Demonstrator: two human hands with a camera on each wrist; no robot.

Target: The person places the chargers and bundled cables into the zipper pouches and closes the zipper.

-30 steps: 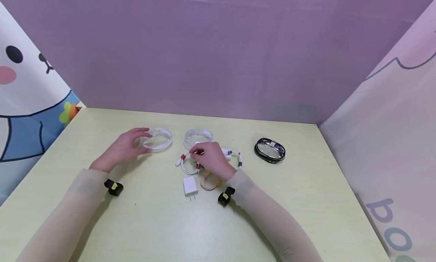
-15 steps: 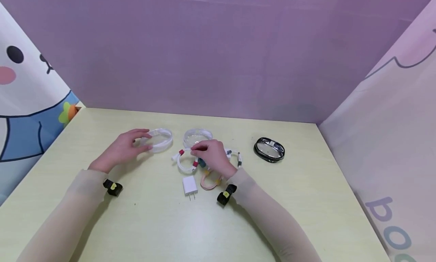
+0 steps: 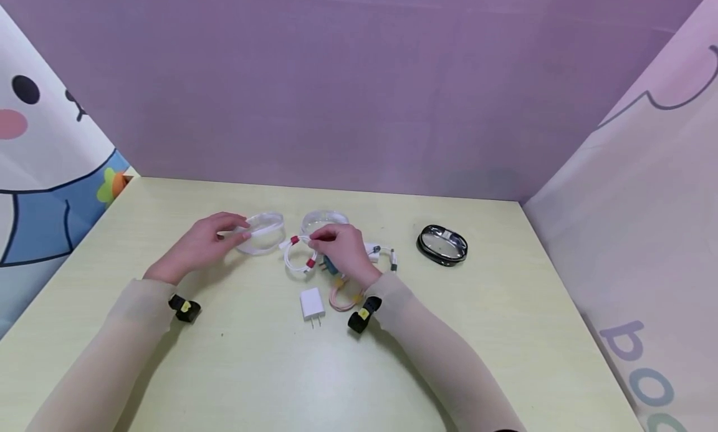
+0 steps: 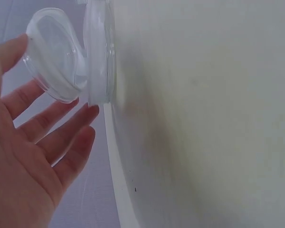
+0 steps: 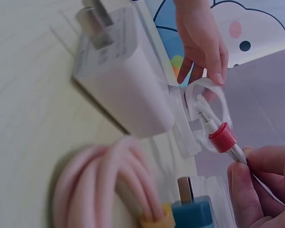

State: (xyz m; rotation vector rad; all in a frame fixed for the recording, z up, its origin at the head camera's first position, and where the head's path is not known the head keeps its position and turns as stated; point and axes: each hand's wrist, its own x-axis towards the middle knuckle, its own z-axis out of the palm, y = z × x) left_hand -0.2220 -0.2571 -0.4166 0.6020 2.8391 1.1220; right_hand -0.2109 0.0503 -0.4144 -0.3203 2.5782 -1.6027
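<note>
My left hand (image 3: 199, 242) holds the tilted-up lid (image 4: 42, 61) of a clear round case between thumb and fingers. The case's base (image 4: 99, 57) stands on the table under it. My right hand (image 3: 343, 248) pinches a coiled white cable (image 5: 235, 152) bound with red ties (image 3: 294, 239). In the head view the coil hangs just right of the case; in the right wrist view its plug end overlaps the raised lid. A second clear round case (image 3: 321, 217) lies behind the right hand, partly hidden by it.
Near the right hand lie a white charger (image 3: 312, 304), a pink coiled cable (image 3: 341, 306), a teal charger (image 5: 192, 213) and a white cable with dark ties (image 3: 392, 257). A black-rimmed case (image 3: 443, 245) lies farther right. Purple cloth (image 3: 359, 95) rises behind the table (image 3: 252, 369).
My right hand has lifted the white cable and moved it up and left, toward the left case. The lid in my left hand now stands tilted up from its base.
</note>
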